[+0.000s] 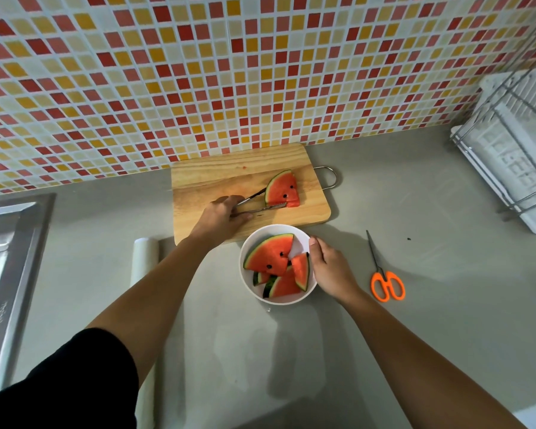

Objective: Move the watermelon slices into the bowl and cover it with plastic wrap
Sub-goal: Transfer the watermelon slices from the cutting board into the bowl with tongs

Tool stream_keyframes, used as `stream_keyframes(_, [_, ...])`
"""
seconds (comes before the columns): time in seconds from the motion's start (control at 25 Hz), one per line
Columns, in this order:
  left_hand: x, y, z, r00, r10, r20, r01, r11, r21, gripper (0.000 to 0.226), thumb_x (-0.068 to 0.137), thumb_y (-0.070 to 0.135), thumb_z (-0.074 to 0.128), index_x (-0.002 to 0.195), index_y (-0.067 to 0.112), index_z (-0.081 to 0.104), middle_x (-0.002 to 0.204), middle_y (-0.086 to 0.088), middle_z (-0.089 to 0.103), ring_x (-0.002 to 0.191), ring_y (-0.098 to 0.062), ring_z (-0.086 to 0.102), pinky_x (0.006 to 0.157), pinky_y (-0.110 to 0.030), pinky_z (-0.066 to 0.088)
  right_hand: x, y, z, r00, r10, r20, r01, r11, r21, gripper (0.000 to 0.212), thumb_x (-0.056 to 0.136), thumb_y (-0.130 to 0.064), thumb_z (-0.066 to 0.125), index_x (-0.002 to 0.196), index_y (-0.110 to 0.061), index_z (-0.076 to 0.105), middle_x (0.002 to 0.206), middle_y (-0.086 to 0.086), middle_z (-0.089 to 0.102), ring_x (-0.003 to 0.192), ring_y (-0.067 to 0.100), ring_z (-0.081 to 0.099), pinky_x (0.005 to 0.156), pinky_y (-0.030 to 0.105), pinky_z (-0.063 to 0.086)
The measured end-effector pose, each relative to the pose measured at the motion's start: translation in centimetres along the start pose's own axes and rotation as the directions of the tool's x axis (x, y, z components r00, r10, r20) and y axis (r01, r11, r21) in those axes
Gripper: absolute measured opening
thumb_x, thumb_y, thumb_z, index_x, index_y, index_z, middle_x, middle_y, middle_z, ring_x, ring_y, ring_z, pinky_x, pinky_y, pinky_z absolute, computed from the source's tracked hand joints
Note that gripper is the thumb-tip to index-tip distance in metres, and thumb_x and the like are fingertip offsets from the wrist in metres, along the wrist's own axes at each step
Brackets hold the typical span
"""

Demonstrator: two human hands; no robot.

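Head view looks down on a grey counter [415, 196]. A white dish rack [514, 144] sits at 3 o'clock in the picture and a metal sink [10, 258] at 9 o'clock.

A wooden cutting board [229, 171] lies by the tiled wall. One slice [282, 188] of watermelon lies flat on it, toward its 3 o'clock end. A white bowl [294, 300] sits just beside the board, at 6 o'clock from it. A few watermelon slices [271, 255] are piled inside the bowl. A roll of plastic wrap [144, 261] lies at 9 o'clock from the bowl. Orange scissors [386, 281] lie at 3 o'clock from it, well apart.

The left hand [226, 212] reaches over the board and grips metal tongs [254, 202]. The tong arms are spread, with the tips at the slice's edge. The right hand [328, 267] holds the bowl's rim at 3 o'clock, thumb on top and fingers curled round the outside.
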State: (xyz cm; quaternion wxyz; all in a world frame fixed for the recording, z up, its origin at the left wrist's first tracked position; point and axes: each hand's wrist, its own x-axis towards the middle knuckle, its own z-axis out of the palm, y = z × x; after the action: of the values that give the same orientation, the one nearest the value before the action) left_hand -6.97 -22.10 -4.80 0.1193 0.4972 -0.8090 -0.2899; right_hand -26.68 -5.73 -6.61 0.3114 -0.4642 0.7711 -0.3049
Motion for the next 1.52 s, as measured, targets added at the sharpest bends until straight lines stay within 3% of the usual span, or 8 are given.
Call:
stream_keyframes(0.36, [0.4, 0.6, 0.0, 0.999, 0.047, 0.008, -0.048, 0.996, 0.076, 0.045, 0.092, 0.034, 0.056, 0.132, 0.015, 0.050, 0.096, -0.006, 0.054, 0.083, -0.019, 0.047, 0.071, -0.023, 0.034, 0.0, 0.0, 0.1, 1.000, 0.000, -0.011, 0.000, 1.000, 0.006, 0.034, 0.097, -0.038, 0.031, 0.101, -0.020, 0.059, 0.095, 0.010, 0.068, 0.089, 0.028, 0.060, 0.073, 0.030, 0.039])
stream_keyframes(0.64, [0.4, 0.8, -0.1, 0.999, 0.017, 0.028, -0.017, 1.000, 0.021, 0.040, 0.092, 0.036, 0.053, 0.127, 0.015, 0.055, 0.108, -0.013, 0.062, 0.089, -0.024, 0.055, 0.071, -0.026, 0.039, 0.0, 0.0, 0.0, 1.000, 0.003, -0.003, -0.003, 1.000, 0.015, 0.035, 0.097, -0.038, 0.031, 0.101, -0.019, 0.060, 0.095, 0.009, 0.068, 0.089, 0.026, 0.060, 0.073, 0.030, 0.041])
stream_keyframes(1.08, [-0.1, 1.9, -0.7, 0.999, -0.035, -0.004, 0.034, 0.994, -0.101, 0.032, 0.092, 0.033, 0.056, 0.120, 0.019, 0.061, 0.097, -0.009, 0.068, 0.076, -0.021, 0.056, 0.064, -0.025, 0.039, 0.0, -0.1, 0.0, 1.000, -0.004, -0.004, 0.004, 1.000, -0.006, 0.034, 0.098, -0.037, 0.030, 0.099, -0.018, 0.059, 0.093, 0.010, 0.068, 0.088, 0.028, 0.060, 0.072, 0.031, 0.040])
stream_keyframes(1.2, [-0.3, 1.6, -0.6, 0.994, -0.111, -0.001, 0.107, 0.967, -0.231, 0.030, 0.091, 0.033, 0.059, 0.115, 0.018, 0.065, 0.087, -0.006, 0.065, 0.069, -0.017, 0.052, 0.056, -0.022, 0.040, 0.0, -0.2, -0.1, 1.000, -0.007, 0.005, 0.007, 1.000, -0.001, 0.034, 0.098, -0.036, 0.030, 0.099, -0.018, 0.058, 0.093, 0.010, 0.067, 0.088, 0.028, 0.060, 0.072, 0.031, 0.040])
stream_keyframes(1.32, [-0.7, 0.8, -0.6, 0.976, -0.210, 0.055, 0.209, 0.843, -0.496, 0.031, 0.089, 0.034, 0.061, 0.111, 0.014, 0.068, 0.088, -0.003, 0.062, 0.077, -0.016, 0.052, 0.062, -0.023, 0.042, 0.0, -0.3, -0.2, 1.000, -0.004, 0.011, 0.004, 1.000, -0.001, 0.035, 0.098, -0.038, 0.029, 0.099, -0.018, 0.058, 0.092, 0.010, 0.067, 0.088, 0.028, 0.060, 0.073, 0.032, 0.041])
stream_keyframes(1.52, [-1.3, -0.3, -1.9, 0.977, -0.204, 0.057, 0.204, 0.831, -0.517, 0.026, 0.089, 0.032, 0.061, 0.107, 0.015, 0.069, 0.086, -0.002, 0.062, 0.076, -0.015, 0.051, 0.063, -0.024, 0.043, -0.1, -0.4, -0.3, 1.000, -0.005, 0.010, 0.005, 1.000, -0.002, 0.035, 0.098, -0.037, 0.029, 0.098, -0.019, 0.058, 0.088, 0.010, 0.066, 0.085, 0.028, 0.059, 0.070, 0.031, 0.039])
